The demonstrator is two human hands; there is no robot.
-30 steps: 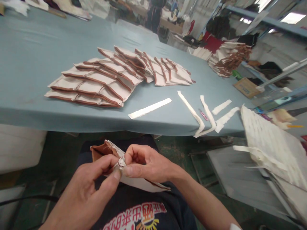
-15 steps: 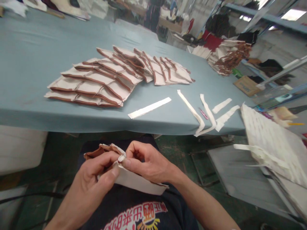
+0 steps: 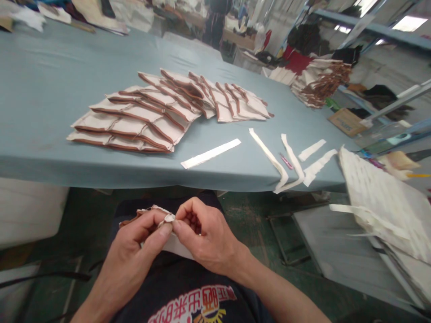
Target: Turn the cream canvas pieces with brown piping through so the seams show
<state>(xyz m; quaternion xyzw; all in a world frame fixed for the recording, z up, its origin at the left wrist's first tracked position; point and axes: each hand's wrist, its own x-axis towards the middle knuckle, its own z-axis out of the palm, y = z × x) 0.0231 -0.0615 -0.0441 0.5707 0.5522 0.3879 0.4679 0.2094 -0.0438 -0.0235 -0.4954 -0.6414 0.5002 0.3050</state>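
Note:
Over my lap, both hands pinch one cream fabric piece with brown edging point(image 3: 175, 244). My left hand point(image 3: 134, 251) grips its near corner between thumb and forefinger. My right hand point(image 3: 205, 235) is curled, its fingertips pressed onto the same corner at a small folded tab. Most of the piece is hidden under my hands. On the blue-grey table point(image 3: 50, 80) ahead lies a fanned row of several matching cream pieces with brown piping point(image 3: 161, 110).
White paper strips point(image 3: 210, 153) and more strips point(image 3: 292, 159) lie near the table's front edge. A heap of similar pieces point(image 3: 319, 80) sits at the far right. A white perforated board point(image 3: 377, 197) leans at my right. A cardboard box point(image 3: 346, 122) is beyond.
The fabric piece has been drawn in under my hands, so less of it shows. My right hand has rolled over it and both hands have shifted slightly down.

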